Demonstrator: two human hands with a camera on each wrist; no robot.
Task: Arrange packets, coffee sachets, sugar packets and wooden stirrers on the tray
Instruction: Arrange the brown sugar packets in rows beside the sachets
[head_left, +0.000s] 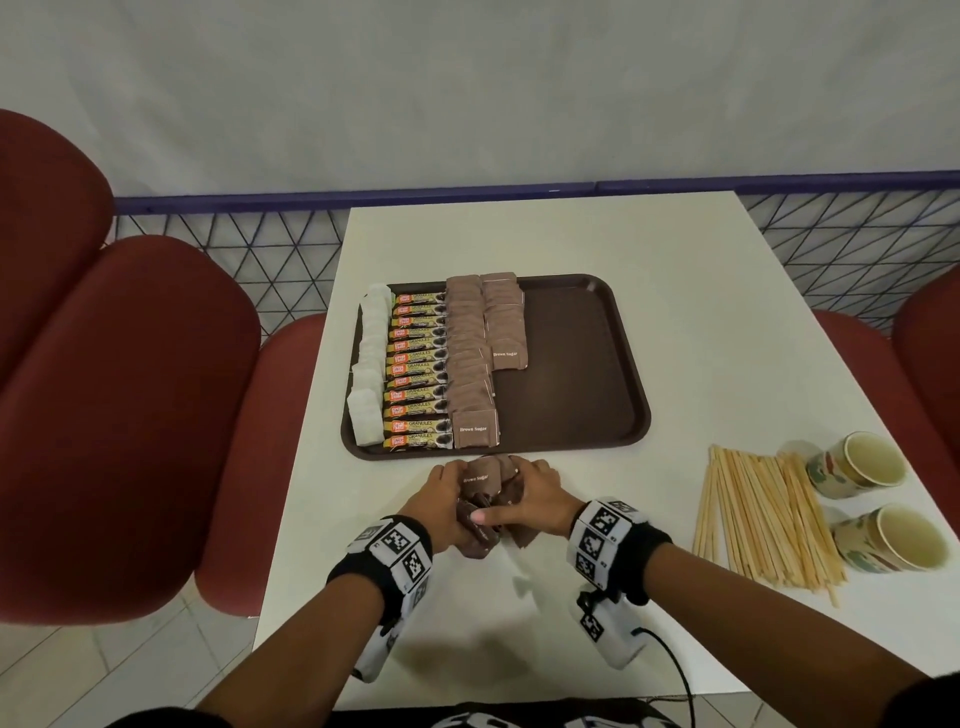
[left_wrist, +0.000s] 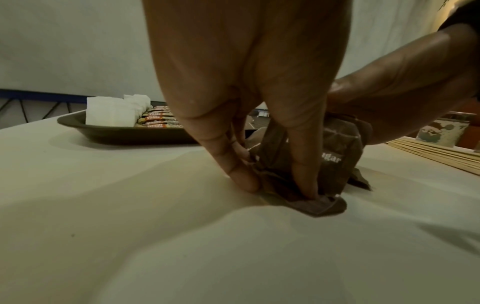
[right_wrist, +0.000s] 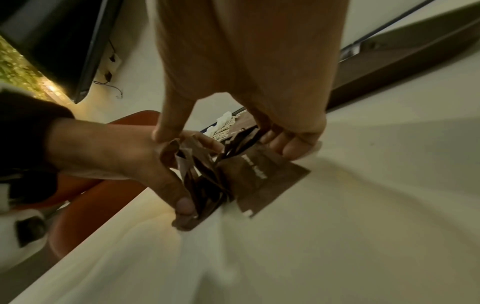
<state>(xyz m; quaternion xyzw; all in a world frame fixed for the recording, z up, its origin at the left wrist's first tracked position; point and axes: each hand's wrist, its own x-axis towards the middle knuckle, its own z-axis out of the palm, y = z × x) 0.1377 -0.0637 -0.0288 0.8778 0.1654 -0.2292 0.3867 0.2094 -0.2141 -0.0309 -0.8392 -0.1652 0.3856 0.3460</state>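
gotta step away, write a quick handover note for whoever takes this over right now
Left hand and right hand: both gripping a loose bunch of brown sugar packets on the table, just in front of the tray.

Done: white packets, coffee sachets and one full sugar row lined up on the tray's left; second sugar row started.

Left: lay down the held packets, then the wooden stirrers, lying beside two paper cups.

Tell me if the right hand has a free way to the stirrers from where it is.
Probably yes. The stirrers lie on bare table to the right of the right hand, nothing between them. But that hand now holds sugar packets and must drop them first.
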